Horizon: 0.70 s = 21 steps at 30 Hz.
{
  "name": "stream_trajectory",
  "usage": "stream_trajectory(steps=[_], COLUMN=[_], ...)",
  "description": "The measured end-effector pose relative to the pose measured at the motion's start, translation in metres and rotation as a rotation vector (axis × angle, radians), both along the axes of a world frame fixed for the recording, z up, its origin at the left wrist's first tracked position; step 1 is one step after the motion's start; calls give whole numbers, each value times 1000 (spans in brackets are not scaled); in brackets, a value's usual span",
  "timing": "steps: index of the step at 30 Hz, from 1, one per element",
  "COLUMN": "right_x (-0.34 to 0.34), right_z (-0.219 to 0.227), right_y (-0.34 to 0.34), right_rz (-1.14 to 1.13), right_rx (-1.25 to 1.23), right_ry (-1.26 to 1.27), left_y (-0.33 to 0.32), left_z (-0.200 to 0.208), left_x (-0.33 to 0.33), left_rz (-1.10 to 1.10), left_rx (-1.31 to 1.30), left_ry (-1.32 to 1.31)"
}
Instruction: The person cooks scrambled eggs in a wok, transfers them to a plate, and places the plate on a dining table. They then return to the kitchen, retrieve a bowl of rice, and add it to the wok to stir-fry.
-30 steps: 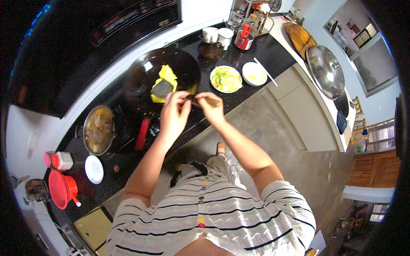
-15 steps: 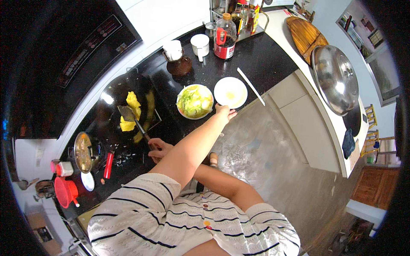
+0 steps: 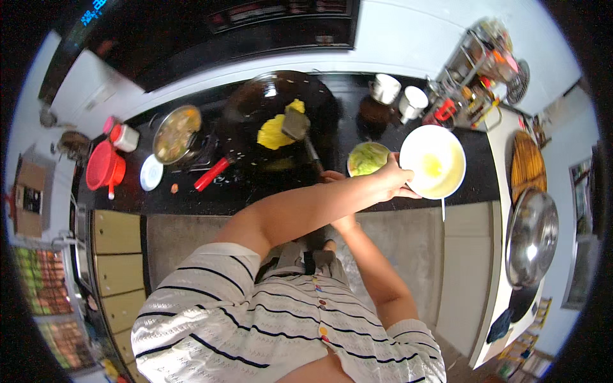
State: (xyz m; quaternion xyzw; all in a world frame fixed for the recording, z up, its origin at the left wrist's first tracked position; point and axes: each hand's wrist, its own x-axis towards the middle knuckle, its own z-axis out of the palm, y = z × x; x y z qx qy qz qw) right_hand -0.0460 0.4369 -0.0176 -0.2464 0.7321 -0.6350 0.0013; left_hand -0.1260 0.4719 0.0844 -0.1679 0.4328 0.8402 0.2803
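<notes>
My arms are crossed, left over right. My left hand (image 3: 394,180) grips the rim of a white bowl (image 3: 452,148), raised and tilted, with a little yellow liquid at its bottom. My right hand (image 3: 332,177), partly covered by my left forearm, is closed round the handle of a spatula (image 3: 295,125). The spatula's blade rests on yellow cooked egg (image 3: 272,134) in a large dark wok (image 3: 239,115). Just beyond my left hand, a bowl of chopped green vegetable (image 3: 368,157) sits on the black counter, partly hidden.
A pot of food (image 3: 177,135) stands left of the wok, near a red-handled tool (image 3: 212,174), a white dish (image 3: 151,173) and a red basket (image 3: 104,167). White mugs (image 3: 385,89) and a bottle rack (image 3: 469,76) stand at the back right. A metal lid (image 3: 532,237) lies on the right counter.
The view has swung left toward the stove. My left hand has lifted the white bowl off the counter and tilted it. My right hand still holds the spatula at the egg.
</notes>
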Motion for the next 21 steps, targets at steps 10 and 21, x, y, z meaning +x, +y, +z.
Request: stream_trajectory(steps=[10, 21], right_x=[-75, -113], right_z=[120, 108], right_y=[-5, -57], right_rz=[-292, -456], right_rx=[117, 5], right_ry=[-9, -342], left_y=[-311, -472], left_z=[68, 24], left_x=[54, 83], left_rz=[94, 287], left_rx=[-116, -237], left_ry=[360, 287])
